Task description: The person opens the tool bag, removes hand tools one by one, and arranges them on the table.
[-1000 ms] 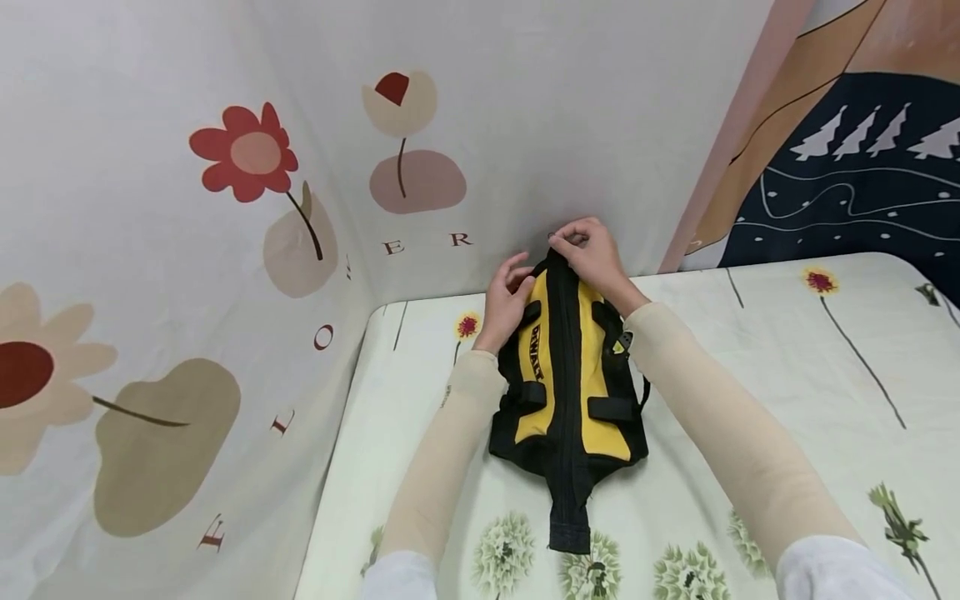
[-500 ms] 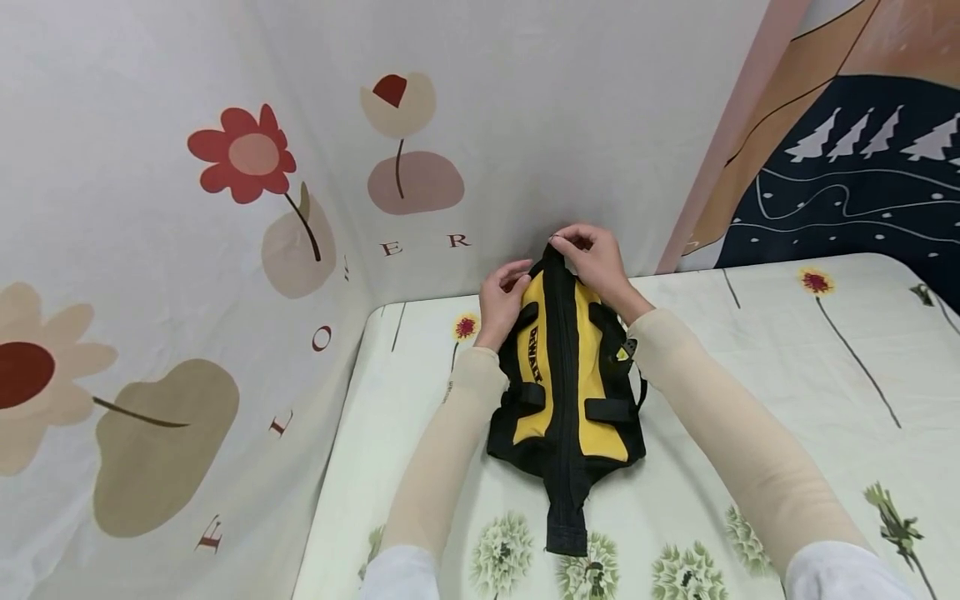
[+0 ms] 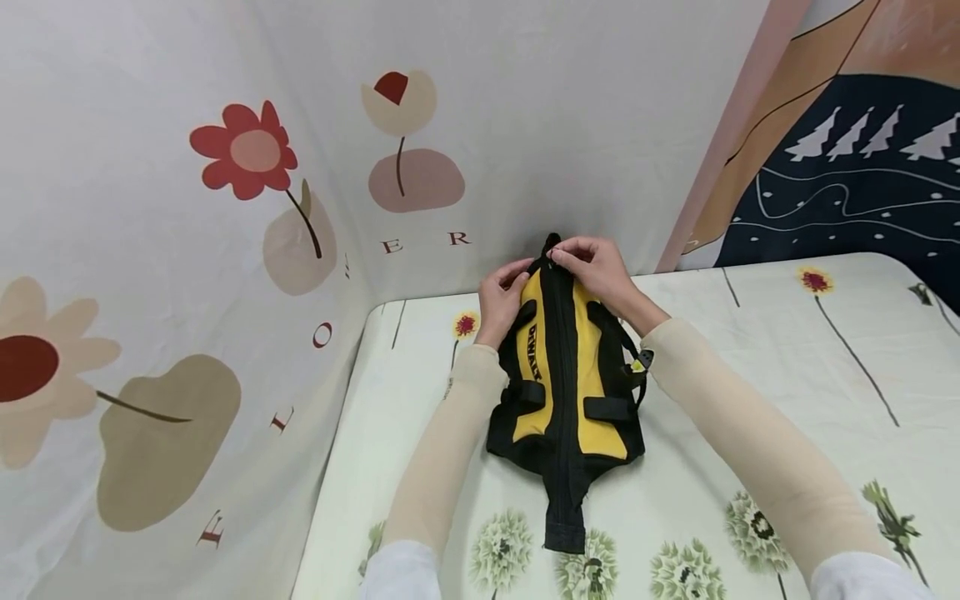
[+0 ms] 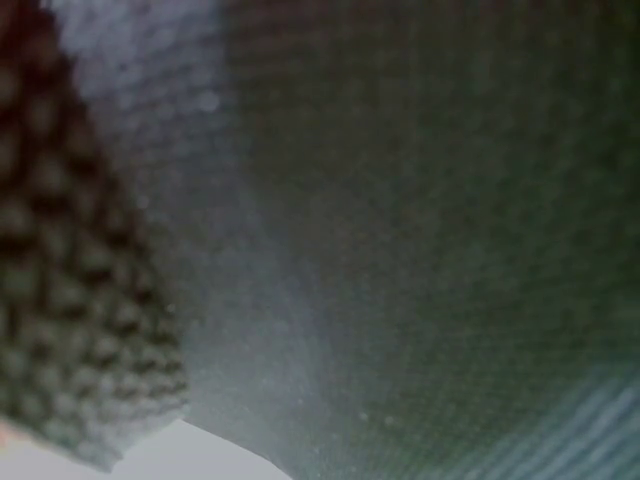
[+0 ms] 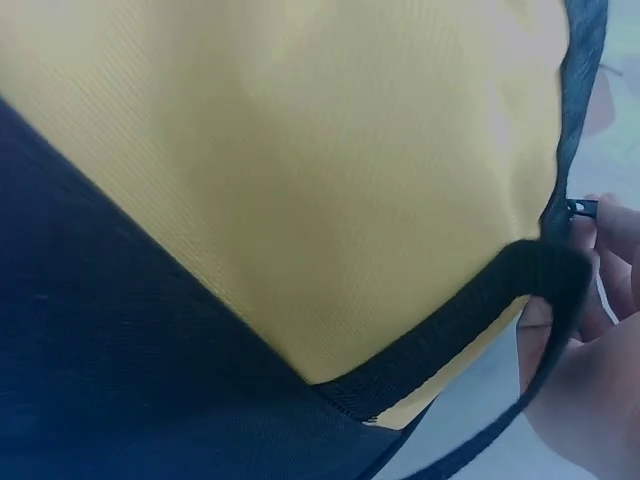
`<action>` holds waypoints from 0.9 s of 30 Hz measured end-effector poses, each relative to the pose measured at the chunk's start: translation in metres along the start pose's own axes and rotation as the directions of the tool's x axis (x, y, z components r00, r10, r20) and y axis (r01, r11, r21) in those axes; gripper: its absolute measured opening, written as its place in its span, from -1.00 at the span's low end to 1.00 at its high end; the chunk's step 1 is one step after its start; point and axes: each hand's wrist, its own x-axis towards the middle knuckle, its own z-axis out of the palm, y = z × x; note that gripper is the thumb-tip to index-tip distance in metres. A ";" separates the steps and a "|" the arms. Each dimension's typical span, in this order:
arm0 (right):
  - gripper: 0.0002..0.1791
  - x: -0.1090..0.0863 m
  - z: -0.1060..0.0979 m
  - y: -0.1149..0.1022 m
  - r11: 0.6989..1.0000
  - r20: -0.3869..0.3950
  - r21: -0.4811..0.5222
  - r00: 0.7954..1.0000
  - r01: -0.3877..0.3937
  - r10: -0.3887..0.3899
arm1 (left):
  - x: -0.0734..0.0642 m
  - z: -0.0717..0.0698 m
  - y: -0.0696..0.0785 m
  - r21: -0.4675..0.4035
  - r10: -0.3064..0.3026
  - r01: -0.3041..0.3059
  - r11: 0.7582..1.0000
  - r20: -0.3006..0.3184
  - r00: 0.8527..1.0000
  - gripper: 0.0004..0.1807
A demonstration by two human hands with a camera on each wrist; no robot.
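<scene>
A black and yellow tool bag (image 3: 531,358) with a long black zipper (image 3: 564,367) down its middle lies on the table. At its far left corner my left hand (image 3: 501,302) grips the edge, fingers bent over the fabric. My right hand (image 3: 597,268) pinches the small zipper pull (image 5: 582,208) near the far end, which the right wrist view shows between thumb and finger. Beyond that hand, the black end tab (image 3: 552,240) sticks up. Dark fabric of the bag (image 4: 400,220) fills the left wrist view, hiding the left fingers there.
The bag stands close to a white curtain (image 3: 510,150) printed with flowers. Below it is a table with a white floral cloth (image 3: 750,358). A strap with a yellow and black tag (image 3: 642,361) hangs on the bag's right side. A dark patterned cloth (image 3: 847,183) hangs at the right.
My right hand has slid a little toward me along the zipper, baring the end tab behind it. The tag on the strap has shifted right. My left hand stays at the corner.
</scene>
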 end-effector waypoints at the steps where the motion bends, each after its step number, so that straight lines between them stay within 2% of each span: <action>1: -0.68 -0.002 0.000 -0.001 1.000 0.007 -0.008 1.000 -0.008 0.008 | 0.000 0.000 0.000 0.001 0.001 -0.001 1.000 0.001 1.000 -0.71; 8: -0.70 -0.024 0.005 -0.010 0.997 0.032 -0.067 0.999 -0.023 0.025 | 0.001 -0.002 -0.001 0.004 0.007 -0.007 1.000 -0.007 1.000 -0.71; 19: -0.74 -0.069 0.001 -0.017 0.995 0.110 -0.089 0.993 -0.043 0.052 | 0.002 0.000 0.001 0.009 0.021 -0.021 1.000 -0.017 1.000 -0.71; 27: -0.78 -0.098 0.001 -0.023 0.994 0.161 -0.086 0.984 -0.065 0.079 | 0.001 0.001 0.002 -0.011 0.024 -0.024 1.000 -0.046 0.999 -0.73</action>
